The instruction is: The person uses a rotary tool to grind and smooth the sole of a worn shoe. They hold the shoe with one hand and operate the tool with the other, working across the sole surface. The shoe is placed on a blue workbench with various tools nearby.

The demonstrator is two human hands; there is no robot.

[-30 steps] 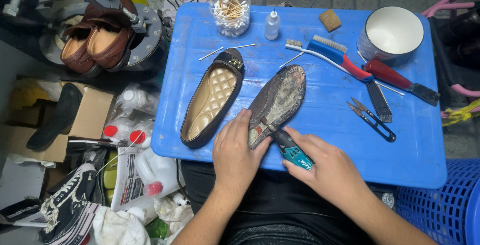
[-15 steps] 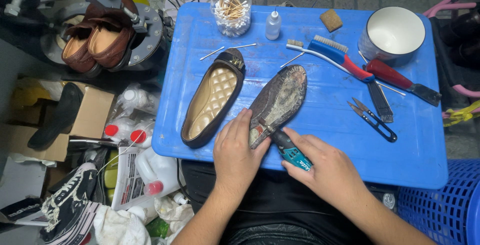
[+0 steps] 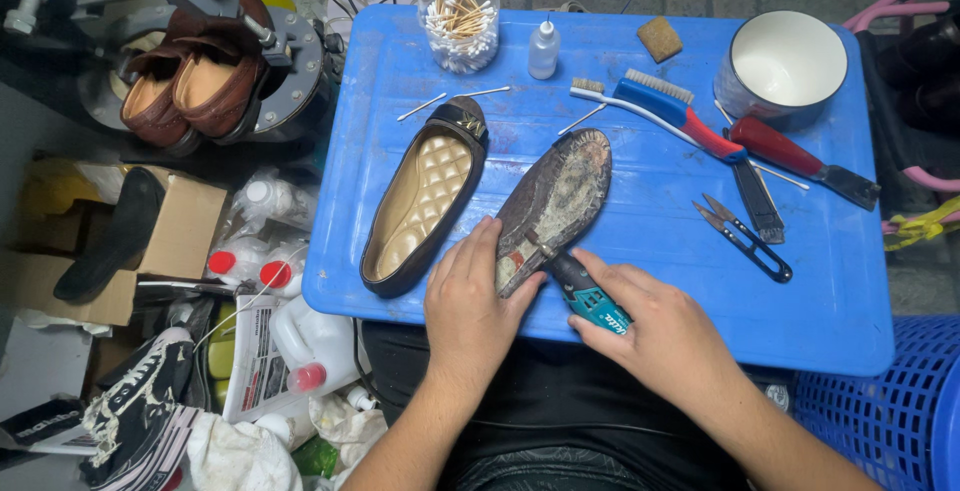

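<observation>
Sole scraping under way on the blue plastic tray (image 3: 620, 81).

Left of the worn grey detached sole (image 3: 556, 203) lies the black flat shoe with quilted gold insole (image 3: 425, 206). Left hand (image 3: 468, 303) presses flat on the sole's near end; right hand (image 3: 665, 336) is closed around the teal-handled blade tool (image 3: 580, 289), tip on the heel area. Residue remains.

Smooth blue plastic tray (image 3: 640, 281), slightly glossy under the light. The detached sole (image 3: 556, 201) looks rough, matt and crusted with what may be old glue. The black shoe (image 3: 420, 206) shows a quilted gold insole with a soft sheen. The rotary tool (image 3: 585, 294) has a teal plastic body and dark metal tip. Glossy white enamel-like mug (image 3: 782, 63); metal snips (image 3: 745, 238).
</observation>
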